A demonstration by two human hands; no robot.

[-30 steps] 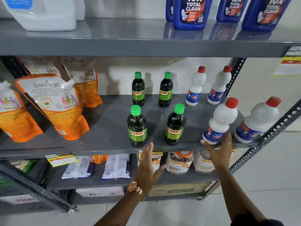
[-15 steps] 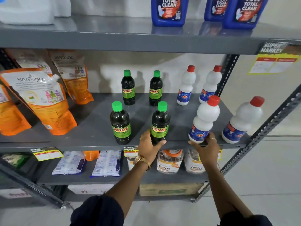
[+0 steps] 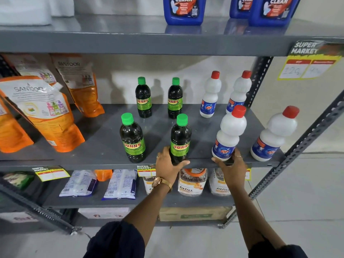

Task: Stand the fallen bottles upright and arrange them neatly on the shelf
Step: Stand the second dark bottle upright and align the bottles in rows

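Several bottles stand upright on the grey middle shelf (image 3: pixel 104 146). My left hand (image 3: pixel 168 165) grips the base of the front right dark green-capped bottle (image 3: pixel 181 138). Another dark bottle (image 3: pixel 132 138) stands to its left, and two more stand at the back (image 3: pixel 143 98) (image 3: pixel 175 98). My right hand (image 3: pixel 231 165) holds the bottom of a white red-capped bottle (image 3: pixel 229 135) at the shelf's front edge. A second white bottle (image 3: pixel 275 135) stands to its right, two others behind (image 3: pixel 211 95) (image 3: pixel 239 94).
Orange refill pouches (image 3: pixel 46 116) lean on the shelf's left part. Blue detergent jugs (image 3: pixel 183 10) sit on the top shelf. The lower shelf holds packets (image 3: pixel 119 184) and jars (image 3: pixel 192 181). A slanted metal brace (image 3: pixel 297 146) runs along the right side.
My left hand rose from below the shelf edge and closed on the front right dark bottle. My right hand stayed at the white bottle's base. The view shifted left and closer.
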